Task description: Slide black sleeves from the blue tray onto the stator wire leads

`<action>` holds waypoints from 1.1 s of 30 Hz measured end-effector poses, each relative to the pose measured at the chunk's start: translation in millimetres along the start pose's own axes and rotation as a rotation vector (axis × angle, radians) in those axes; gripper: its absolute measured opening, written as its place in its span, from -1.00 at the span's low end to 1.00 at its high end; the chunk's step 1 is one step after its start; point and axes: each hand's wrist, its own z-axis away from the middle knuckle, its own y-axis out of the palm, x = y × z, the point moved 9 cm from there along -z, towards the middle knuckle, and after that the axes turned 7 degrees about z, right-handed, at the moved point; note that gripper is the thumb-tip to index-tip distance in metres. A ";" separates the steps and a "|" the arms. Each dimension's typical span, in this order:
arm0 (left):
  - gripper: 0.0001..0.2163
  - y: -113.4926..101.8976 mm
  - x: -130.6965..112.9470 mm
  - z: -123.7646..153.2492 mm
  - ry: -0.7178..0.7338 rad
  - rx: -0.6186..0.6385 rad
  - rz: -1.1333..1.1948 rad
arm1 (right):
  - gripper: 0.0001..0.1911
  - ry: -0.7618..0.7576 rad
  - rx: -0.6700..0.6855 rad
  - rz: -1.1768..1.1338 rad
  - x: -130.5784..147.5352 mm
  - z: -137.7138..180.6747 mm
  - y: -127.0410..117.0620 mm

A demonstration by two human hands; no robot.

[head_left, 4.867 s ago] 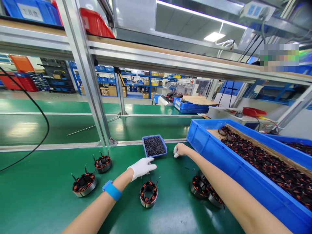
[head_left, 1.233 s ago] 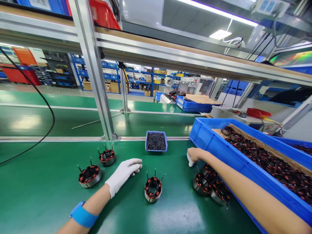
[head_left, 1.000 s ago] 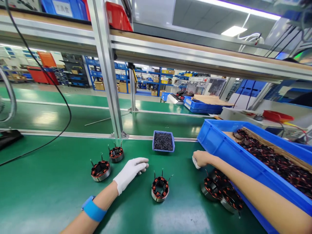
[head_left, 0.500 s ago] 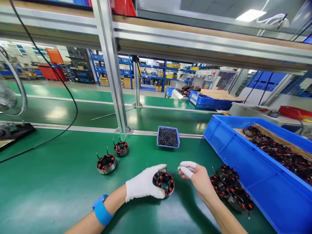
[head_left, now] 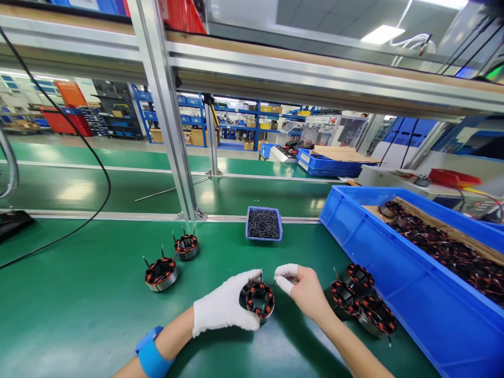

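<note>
My left hand (head_left: 228,304), in a white glove, is closed around the side of a motor stator (head_left: 260,301) with a steel ring, black insulation and copper-coloured windings. Wire leads stand up from its rim. At its right side, my right hand (head_left: 305,289) wears white finger covers on the thumb and a finger, and pinches a wire lead (head_left: 274,282) of that stator. The very tip of the lead is hidden between the fingers. Two more stators, a larger-looking one (head_left: 161,274) and one behind it (head_left: 186,247), stand to the left with leads upright.
A small blue-violet bin (head_left: 248,231) of short black sleeve-like pieces is beyond my hands. Several stators (head_left: 376,314) cluster at right against a large blue crate (head_left: 378,257) holding many more. An aluminium post (head_left: 169,121) rises from the green table (head_left: 98,315); a black cable (head_left: 92,152) hangs at left.
The view has shifted slightly, so everything sits further left. My right hand has come closer to the stator, and its lead now stands more upright. My left hand keeps its hold.
</note>
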 end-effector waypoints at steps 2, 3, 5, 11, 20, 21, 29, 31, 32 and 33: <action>-0.03 5.3 2.2 -1.5 0.012 -0.056 -0.014 | -0.77 -0.014 0.076 0.072 1.2 -1.6 11.5; 0.02 6.2 4.6 -2.2 0.028 -0.112 -0.034 | -0.66 -0.007 0.118 0.086 1.7 -1.6 15.4; 0.03 4.0 11.6 -1.6 0.059 -0.242 -0.113 | -0.47 -0.010 0.146 0.137 6.1 1.1 10.7; -0.06 -56.5 22.8 34.5 -0.026 -0.652 -0.318 | -0.83 -0.156 -0.179 1.003 36.6 43.4 -82.0; -0.50 -24.6 -49.4 67.5 0.337 -0.708 -1.006 | -0.93 -0.165 -0.140 1.204 9.5 62.3 -83.8; -0.50 -12.8 -36.7 53.4 0.240 -0.557 -0.948 | -0.92 -0.176 -0.126 1.151 13.8 63.2 -71.6; -0.16 17.4 15.0 17.5 -0.057 -0.392 -0.644 | -0.82 -0.285 -0.052 0.788 74.9 9.6 -17.1; -0.21 12.6 18.0 21.6 -0.078 -0.466 -0.607 | -0.82 -0.314 -0.066 0.821 77.8 -30.1 -17.6; -0.24 11.4 18.9 22.9 -0.090 -0.475 -0.592 | -0.82 -0.348 -0.043 0.849 77.4 -49.0 -12.7; -0.27 11.0 18.7 23.6 -0.093 -0.471 -0.579 | -0.83 -0.379 -0.016 0.864 76.0 -65.7 -5.8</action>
